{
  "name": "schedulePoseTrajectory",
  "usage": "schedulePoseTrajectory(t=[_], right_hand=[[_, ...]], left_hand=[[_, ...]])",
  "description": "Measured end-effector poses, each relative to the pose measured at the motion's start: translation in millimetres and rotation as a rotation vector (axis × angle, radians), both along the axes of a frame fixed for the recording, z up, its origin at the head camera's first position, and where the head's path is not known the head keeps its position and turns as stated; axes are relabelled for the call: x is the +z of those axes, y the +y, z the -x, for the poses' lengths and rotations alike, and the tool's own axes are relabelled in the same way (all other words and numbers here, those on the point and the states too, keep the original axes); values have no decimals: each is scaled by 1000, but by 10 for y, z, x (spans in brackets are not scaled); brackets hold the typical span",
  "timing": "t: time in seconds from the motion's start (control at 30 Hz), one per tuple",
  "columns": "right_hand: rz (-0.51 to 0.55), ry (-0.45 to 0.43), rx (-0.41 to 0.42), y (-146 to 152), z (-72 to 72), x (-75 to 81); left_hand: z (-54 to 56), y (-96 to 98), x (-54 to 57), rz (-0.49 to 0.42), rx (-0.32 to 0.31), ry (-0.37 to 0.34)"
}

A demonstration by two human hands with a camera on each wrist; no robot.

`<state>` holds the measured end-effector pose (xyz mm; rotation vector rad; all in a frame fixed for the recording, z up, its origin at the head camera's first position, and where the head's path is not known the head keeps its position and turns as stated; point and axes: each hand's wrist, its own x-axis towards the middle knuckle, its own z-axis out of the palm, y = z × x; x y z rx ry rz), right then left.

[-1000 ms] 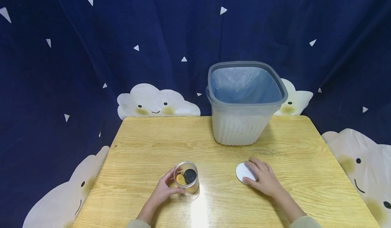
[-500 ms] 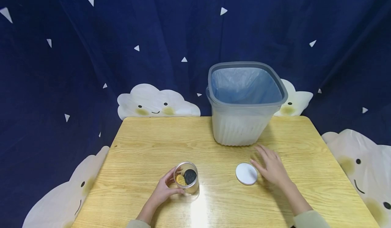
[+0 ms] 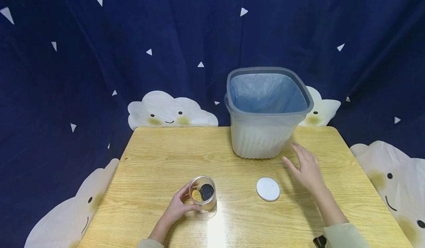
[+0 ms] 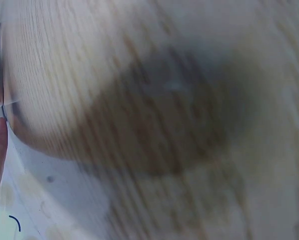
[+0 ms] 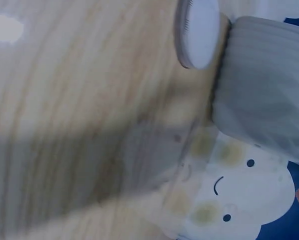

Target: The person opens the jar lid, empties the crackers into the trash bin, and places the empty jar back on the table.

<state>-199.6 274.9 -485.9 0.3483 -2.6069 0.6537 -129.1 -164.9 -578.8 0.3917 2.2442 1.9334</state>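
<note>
My left hand grips a clear round jar from its left side, thumb in front and fingers behind. Inside the jar lie a dark round cookie and a golden-brown cookie. A white round lid lies flat on the table to the right of the jar. My right hand is over the table beyond the lid's right side, fingers spread and holding nothing. In the right wrist view the lid stands out near the top, with a ridged edge.
A translucent bin with a grey rim and a blue-looking liner stands at the back of the wooden table, close to my right fingertips. A dark blue curtain with white clouds hangs behind and at both sides.
My right hand has let go of the lid and moved right and back toward the bin. The lid stays on the table. My left hand and the jar have not moved.
</note>
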Motion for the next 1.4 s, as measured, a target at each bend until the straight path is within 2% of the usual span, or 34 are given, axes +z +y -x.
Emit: schedulePoseTrajectory(t=[0.3, 0.5, 0.77, 0.87, 1.4], right_hand=[[49, 23, -100, 57, 33, 232], [63, 2, -146, 81, 48, 393], [88, -21, -187, 180, 123, 561], [93, -29, -196, 219, 158, 622], [98, -44, -237, 334, 298, 895]], left_hand=[[1, 2, 6, -6, -2, 5], [1, 8, 17, 0, -13, 24], [-55, 49, 288, -7, -20, -8], [-65, 59, 331, 1, -15, -21], [-68, 60, 342, 1, -10, -16]])
